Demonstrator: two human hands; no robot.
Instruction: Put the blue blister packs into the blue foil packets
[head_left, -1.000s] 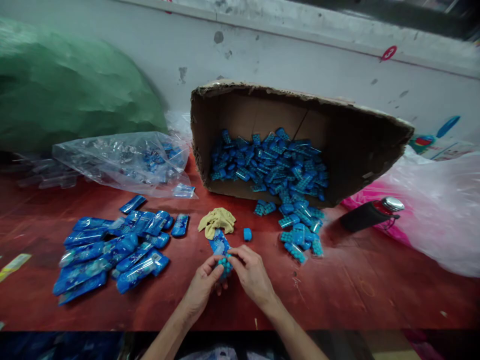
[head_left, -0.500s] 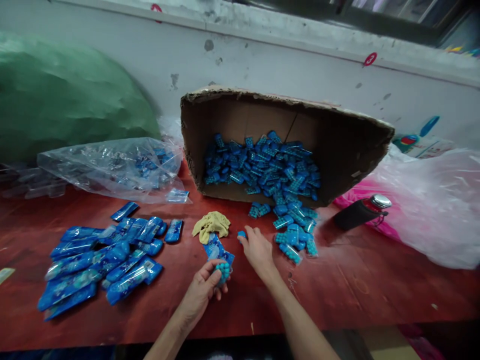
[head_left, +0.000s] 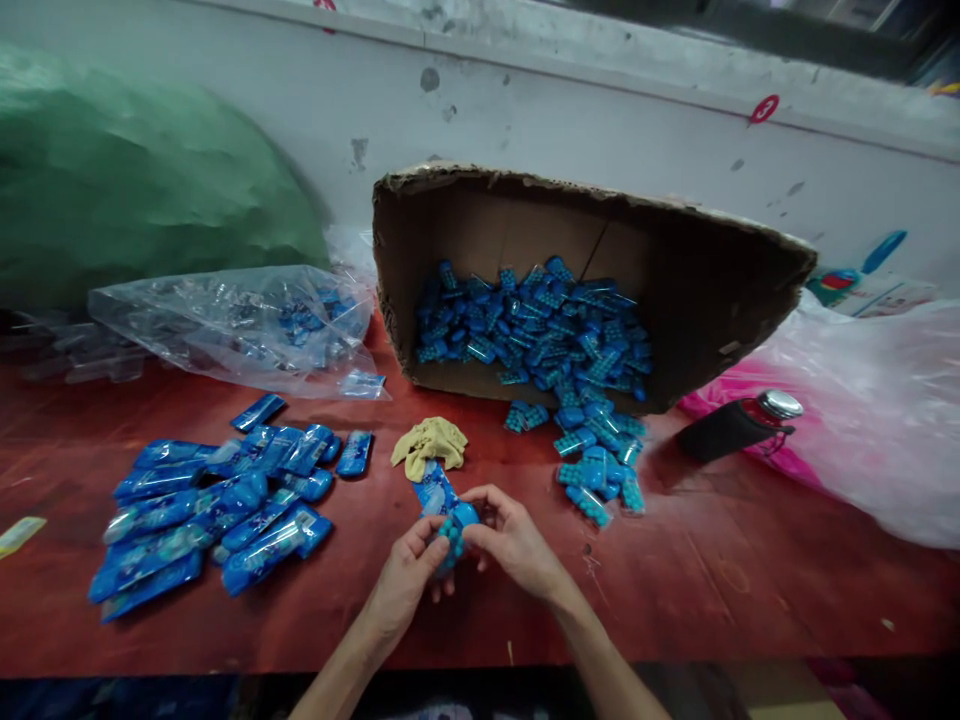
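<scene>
My left hand [head_left: 401, 580] is closed around a small clear bottle of turquoise balls [head_left: 452, 545], low over the front of the table. Against the bottle's upper end, my right hand [head_left: 521, 545] pinches a blue cap [head_left: 466, 514] between thumb and fingers. Whether the cap is seated cannot be made out. Just beyond the hands lies a flat blue printed wrapper [head_left: 433, 488], partly under a crumpled yellow cloth or glove [head_left: 431, 446]. Several similar capped bottles [head_left: 596, 465] lie loose to the right of my hands.
A cardboard box [head_left: 394, 300] on its side spills more bottles [head_left: 532, 335]. Filled blue packets [head_left: 225, 500] are heaped at left, before a clear plastic bag [head_left: 225, 320]. A dark flask [head_left: 724, 430] lies tilted at right, beside white plastic sheeting [head_left: 885, 420].
My right hand has come left and down, bringing the blue cap to the bottle. The left hand still holds the bottle in nearly the same place. The view has shifted slightly.
</scene>
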